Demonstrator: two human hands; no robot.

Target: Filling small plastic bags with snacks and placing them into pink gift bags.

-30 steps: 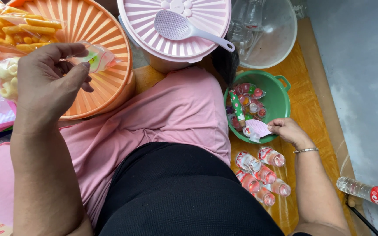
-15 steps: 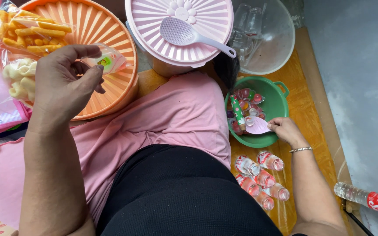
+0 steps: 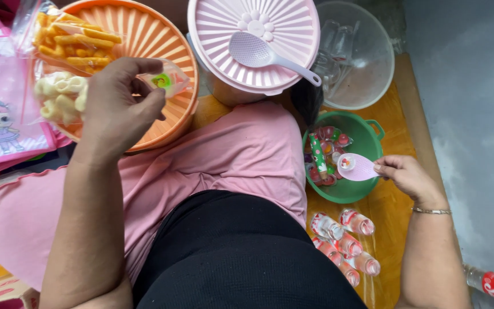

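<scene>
My left hand [image 3: 118, 106] pinches a small clear bag with a green sweet inside [image 3: 167, 80], held over the orange ribbed lid [image 3: 170, 54]. My right hand [image 3: 407, 174] holds a pink spoon [image 3: 354, 167] with a small sweet on it, just above the green bowl [image 3: 367, 137] of wrapped sweets. My pink top and black skirt fill the middle of the view.
A pink lidded tub [image 3: 258, 43] carries a pale spoon [image 3: 264, 56]. Behind it sits a clear bowl [image 3: 361, 57] with plastic cups. Bagged yellow and white snacks [image 3: 67, 54] lie on the orange lid. Several small bottles [image 3: 344, 243] rest on the yellow mat; pink bags [image 3: 1, 123] lie left.
My left hand has drawn the small bag slightly toward me over the orange lid. My right hand has lifted the pink spoon up out of the green bowl.
</scene>
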